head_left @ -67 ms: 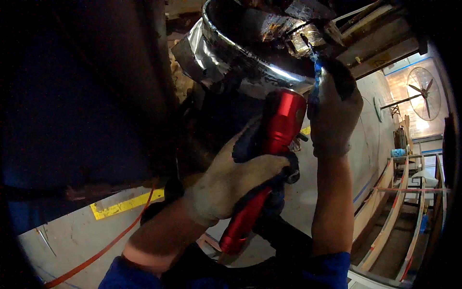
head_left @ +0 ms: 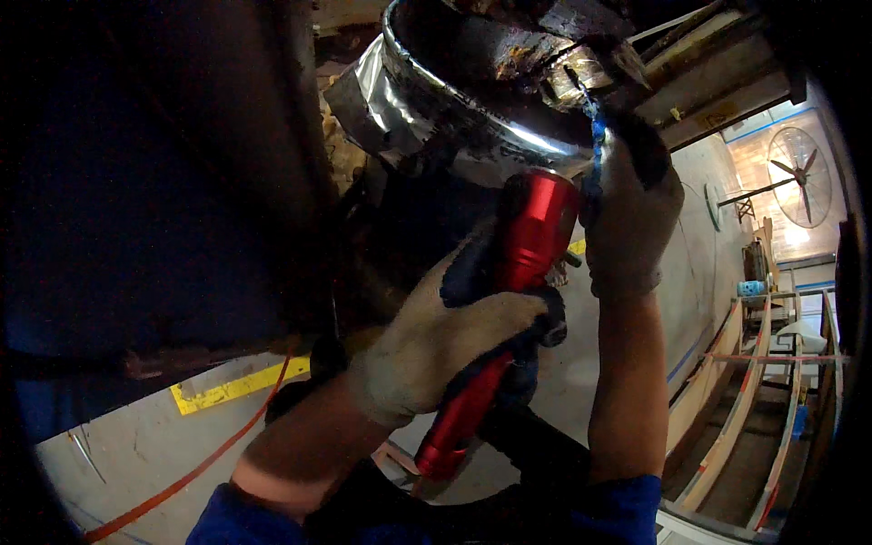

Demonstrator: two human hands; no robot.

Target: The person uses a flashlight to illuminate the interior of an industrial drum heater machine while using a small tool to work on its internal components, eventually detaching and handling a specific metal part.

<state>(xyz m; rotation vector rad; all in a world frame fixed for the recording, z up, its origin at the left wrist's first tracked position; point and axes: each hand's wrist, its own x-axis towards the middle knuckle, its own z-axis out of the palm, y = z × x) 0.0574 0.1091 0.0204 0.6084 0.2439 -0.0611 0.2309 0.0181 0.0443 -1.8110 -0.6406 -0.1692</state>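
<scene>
My left hand (head_left: 427, 341), in a pale glove with dark-coated fingers, is wrapped round a red flashlight (head_left: 538, 222) aimed upward. Its light falls on a shiny metal collar (head_left: 536, 138) and on the grimy parts above. My right hand (head_left: 633, 213), gloved alike, is raised beside the collar's right side. Its fingers are closed on a thin stick-like tool smeared with blue (head_left: 598, 130); the exact kind is unclear. The tool's upper end reaches a lit, yellowish, dirty metal block (head_left: 579, 77). Dark parts inside the collar are hard to make out.
A large dark panel (head_left: 145, 227) fills the left. An orange hose (head_left: 195, 465) and a yellow floor strip (head_left: 238, 386) lie below. At the right stand a wooden frame (head_left: 752, 400) and a big caged fan (head_left: 801, 177). A beam (head_left: 727, 100) runs overhead at the upper right.
</scene>
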